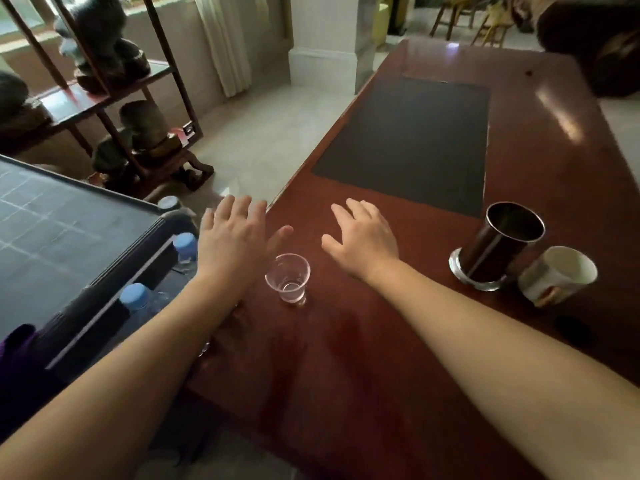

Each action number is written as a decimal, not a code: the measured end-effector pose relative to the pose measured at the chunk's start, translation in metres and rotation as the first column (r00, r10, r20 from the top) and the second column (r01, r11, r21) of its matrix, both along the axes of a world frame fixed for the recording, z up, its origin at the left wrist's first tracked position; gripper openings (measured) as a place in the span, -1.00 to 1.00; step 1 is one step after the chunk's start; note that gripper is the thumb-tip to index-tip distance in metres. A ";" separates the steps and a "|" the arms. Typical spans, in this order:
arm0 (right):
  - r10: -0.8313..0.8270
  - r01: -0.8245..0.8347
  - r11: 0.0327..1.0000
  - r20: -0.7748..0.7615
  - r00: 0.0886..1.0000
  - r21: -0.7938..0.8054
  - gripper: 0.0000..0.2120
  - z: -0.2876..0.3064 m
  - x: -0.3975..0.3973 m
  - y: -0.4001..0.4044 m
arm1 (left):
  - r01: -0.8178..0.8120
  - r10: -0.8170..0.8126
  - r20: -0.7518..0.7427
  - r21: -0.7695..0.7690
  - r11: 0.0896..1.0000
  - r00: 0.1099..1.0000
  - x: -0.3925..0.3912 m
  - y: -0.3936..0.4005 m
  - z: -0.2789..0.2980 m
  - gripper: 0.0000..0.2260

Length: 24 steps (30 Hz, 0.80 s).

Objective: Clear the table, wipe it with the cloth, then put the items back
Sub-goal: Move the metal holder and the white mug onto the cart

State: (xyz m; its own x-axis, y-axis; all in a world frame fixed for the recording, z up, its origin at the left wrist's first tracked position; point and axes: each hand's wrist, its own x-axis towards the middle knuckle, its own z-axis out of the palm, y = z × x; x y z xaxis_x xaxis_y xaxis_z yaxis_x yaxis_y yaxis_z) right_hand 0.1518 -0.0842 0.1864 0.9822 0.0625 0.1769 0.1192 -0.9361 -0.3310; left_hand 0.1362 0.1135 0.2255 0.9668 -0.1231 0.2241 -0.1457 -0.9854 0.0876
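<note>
Glass, small, clear and cup-shaped [288, 278], stands upright, mouth up, near the reddish-brown wooden tabletop's [381, 341] left edge. Left hand [231, 237] and right hand [363, 237] hover beyond it, fingers spread, holding nothing.

You have a glossy reddish-brown desk [398, 341]; on it lie a dark rectangular mat [412, 140], a small clear glass [288, 278] near the left edge, a dark cylinder [498, 244] and, touching it, a white cup [557, 275]
</note>
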 end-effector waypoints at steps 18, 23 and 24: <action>-0.517 0.497 0.849 0.087 0.852 0.177 -0.40 0.016 -0.111 -0.258 | 0.294 -0.326 -0.082 -0.270 0.917 0.942 -0.014 -0.262 -0.029 -0.40; -0.649 0.634 0.746 0.010 0.761 0.206 -0.33 0.004 -0.135 -0.299 | 0.313 -0.377 -0.122 -0.358 0.880 0.918 -0.007 -0.301 -0.047 -0.33; -0.672 0.658 0.721 -0.009 0.740 0.217 -0.31 0.001 -0.138 -0.305 | 0.315 -0.391 -0.139 -0.383 0.868 0.910 -0.005 -0.306 -0.053 -0.30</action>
